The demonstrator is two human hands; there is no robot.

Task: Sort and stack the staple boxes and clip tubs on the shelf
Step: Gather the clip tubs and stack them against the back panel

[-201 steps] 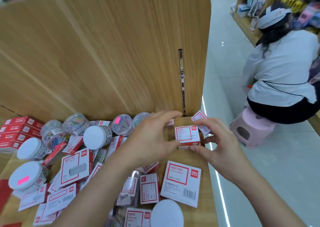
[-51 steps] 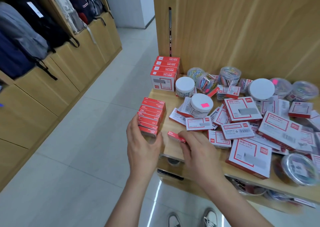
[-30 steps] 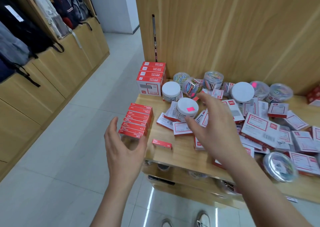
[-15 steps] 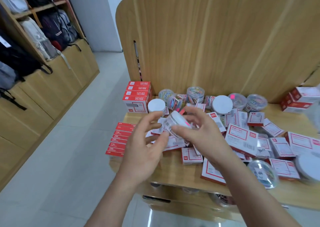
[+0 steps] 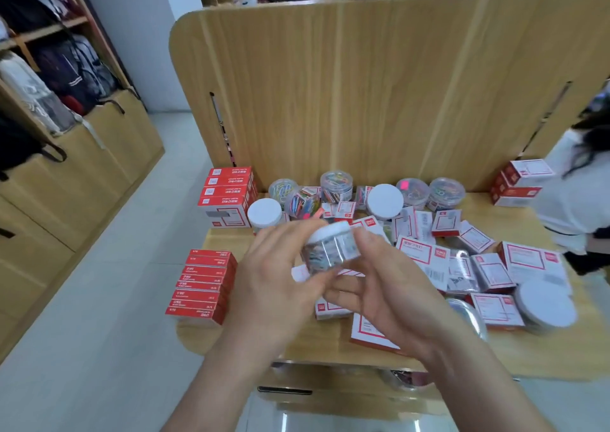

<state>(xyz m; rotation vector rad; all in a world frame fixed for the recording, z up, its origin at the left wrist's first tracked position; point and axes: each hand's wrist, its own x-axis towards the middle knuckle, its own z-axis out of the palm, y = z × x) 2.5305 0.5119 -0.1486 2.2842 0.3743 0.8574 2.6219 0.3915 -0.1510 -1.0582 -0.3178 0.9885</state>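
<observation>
Both hands hold one clip tub (image 5: 331,250) in the air above the middle of the shelf (image 5: 227,243), nearer its front edge than its back. The tub is clear with a white lid, tilted a little to the left. The left hand (image 5: 277,286) cups its left side with fingers loosely spread and curled toward the lid. The right hand (image 5: 389,286) presses its thumb on the right wall, and its fingers lie close together under the base (motion blur hides the fingertips). At the front left corner stands a stack of flat red staple boxes (image 5: 203,286), and at the back left corner a taller stack of red boxes (image 5: 227,197), with a white-lidded tub (image 5: 264,213) just beside it. Clear tubs of coloured clips (image 5: 336,185) line the back edge against the wooden back panel (image 5: 363,101). Loose red-and-white boxes (image 5: 422,255) lie jumbled across the middle and right. Another person in white (image 5: 581,193) is beyond the right edge.
</observation>
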